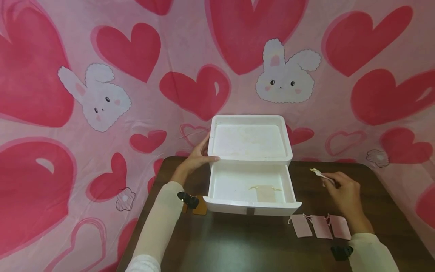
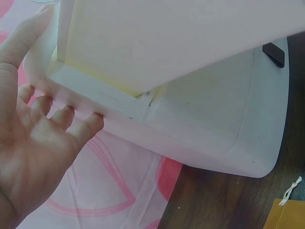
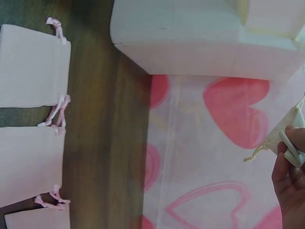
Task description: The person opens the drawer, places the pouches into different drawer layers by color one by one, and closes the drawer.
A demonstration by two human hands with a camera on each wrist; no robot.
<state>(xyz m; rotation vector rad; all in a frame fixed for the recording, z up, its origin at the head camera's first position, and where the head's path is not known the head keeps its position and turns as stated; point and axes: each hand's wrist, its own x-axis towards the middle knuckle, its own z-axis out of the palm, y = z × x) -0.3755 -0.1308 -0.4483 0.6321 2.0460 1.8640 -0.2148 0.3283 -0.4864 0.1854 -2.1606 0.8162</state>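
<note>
A white drawer unit (image 1: 251, 158) stands on the table with its drawer (image 1: 249, 209) pulled out. My left hand (image 1: 197, 156) grips the unit's upper left side, thumb at the front edge and fingertips against the side wall in the left wrist view. Inside the drawer, toward the right, lies a beige drawstring pouch (image 1: 266, 194). To the right of the unit, my right hand (image 1: 344, 189) pinches a cream drawstring pouch (image 3: 276, 136) above the table. The pouch is folded between thumb and fingers, its yellowish cord ends hanging free.
Three pink drawstring pouches (image 1: 321, 227) lie in a row on the dark wooden table (image 1: 238, 245), below my right hand. Mustard pouches (image 1: 199, 207) rest left of the drawer, partly behind my left wrist. A pink heart-print cloth (image 1: 190, 49) hangs behind the table.
</note>
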